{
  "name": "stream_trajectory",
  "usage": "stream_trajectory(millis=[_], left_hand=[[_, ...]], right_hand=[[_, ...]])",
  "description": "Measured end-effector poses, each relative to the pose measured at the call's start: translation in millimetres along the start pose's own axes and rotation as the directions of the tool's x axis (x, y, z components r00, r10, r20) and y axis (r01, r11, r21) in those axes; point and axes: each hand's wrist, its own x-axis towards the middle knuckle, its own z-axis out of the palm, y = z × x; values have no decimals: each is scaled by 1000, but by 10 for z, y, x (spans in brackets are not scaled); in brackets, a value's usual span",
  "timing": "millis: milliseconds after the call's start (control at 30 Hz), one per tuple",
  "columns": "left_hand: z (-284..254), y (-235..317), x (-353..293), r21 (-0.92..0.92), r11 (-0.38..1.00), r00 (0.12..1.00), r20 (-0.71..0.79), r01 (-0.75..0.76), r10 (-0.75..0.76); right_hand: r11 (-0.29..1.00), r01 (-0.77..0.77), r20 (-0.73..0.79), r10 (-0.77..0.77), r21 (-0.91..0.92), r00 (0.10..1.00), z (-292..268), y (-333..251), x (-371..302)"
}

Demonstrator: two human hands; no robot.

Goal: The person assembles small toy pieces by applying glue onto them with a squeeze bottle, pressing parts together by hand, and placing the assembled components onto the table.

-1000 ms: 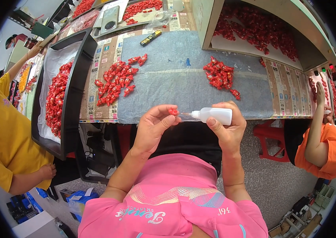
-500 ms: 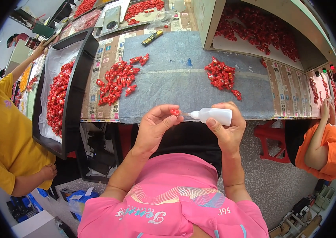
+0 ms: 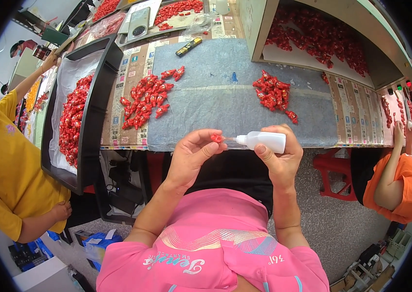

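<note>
Between the thumb and fingers of my left hand (image 3: 195,152) is a small red plastic piece (image 3: 217,138). My right hand (image 3: 283,155) is wrapped around a white squeeze bottle (image 3: 270,141), held sideways with its thin nozzle (image 3: 231,139) pointing left at the red piece. The tip meets the piece or lies very close to it; I cannot tell which. Both hands are just over the near edge of a grey-blue work mat (image 3: 203,112). On the mat lie a loose spread of red pieces (image 3: 146,100) at the left and a tighter heap (image 3: 272,92) at the right.
A black tray (image 3: 100,104) of red pieces stands left, beside a person in yellow (image 3: 16,160). A dark, gold-marked stick-like object (image 3: 189,47) and a phone (image 3: 138,24) lie farther back. An open-fronted cabinet (image 3: 253,29) holds more pieces. A person in orange (image 3: 391,187) sits right, near a red stool (image 3: 333,168).
Both hands keep nearly the same pose, with the bottle's nozzle still at the red piece. The whole picture has shifted very slightly.
</note>
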Motion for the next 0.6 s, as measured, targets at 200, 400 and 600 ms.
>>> stream_trajectory(millis=[200,400,600], left_hand=[[-25,13,-9,-73,997,1000,-18,4,-6],[-72,58,-47,-88,995,998,-35,-50,47],[-63,93,-55,-31,994,993,-47,-107,106]], right_hand=[[983,-126,-73,136,134,988,29,32,15],[986,-165,-22,165,2,986,207,202,270],[992,-40,93,51,-116,994,435,410,476]])
